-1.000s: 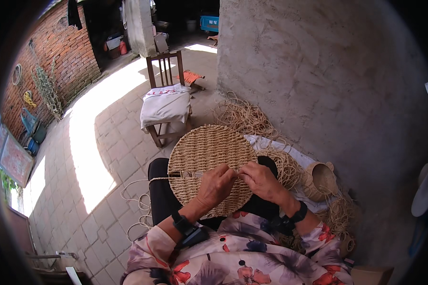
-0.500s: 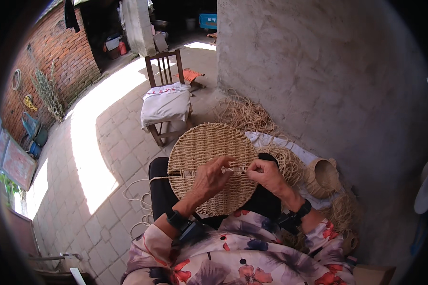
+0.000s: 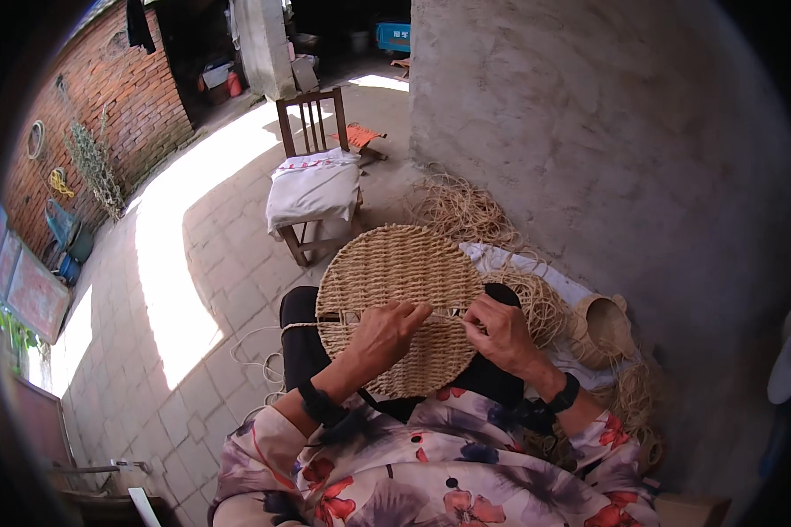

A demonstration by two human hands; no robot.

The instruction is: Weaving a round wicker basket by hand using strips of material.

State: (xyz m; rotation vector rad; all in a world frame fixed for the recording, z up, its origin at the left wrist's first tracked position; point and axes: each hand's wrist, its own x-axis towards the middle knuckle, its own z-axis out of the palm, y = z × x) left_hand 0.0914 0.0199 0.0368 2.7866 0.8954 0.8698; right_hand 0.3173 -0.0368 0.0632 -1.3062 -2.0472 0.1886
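Observation:
A round woven straw mat (image 3: 402, 263) lies across my lap, with a gap in its weave running side to side. Over the left part of this gap, my left hand (image 3: 385, 338) is closed, its fingers bent and pressed together; whatever they hold is hidden. At the gap's right end my right hand (image 3: 501, 334) pinches a thin strand of straw cord against the mat's edge. Another length of cord (image 3: 301, 326) leaves the left edge of the mat and trails down in loose loops beside my leg.
Heaps of loose straw cord (image 3: 466, 211) lie along the grey wall (image 3: 589, 132). Near my right knee a woven round basket (image 3: 602, 329) rests on a white cloth. Ahead stands a wooden chair (image 3: 312, 127) with a white cloth on its seat, beside a small orange folding stool (image 3: 360, 136).
My left hand has turned, its raised fingers now lower and folded over the gap. The right hand stays at the right end. The whole view has shifted slightly.

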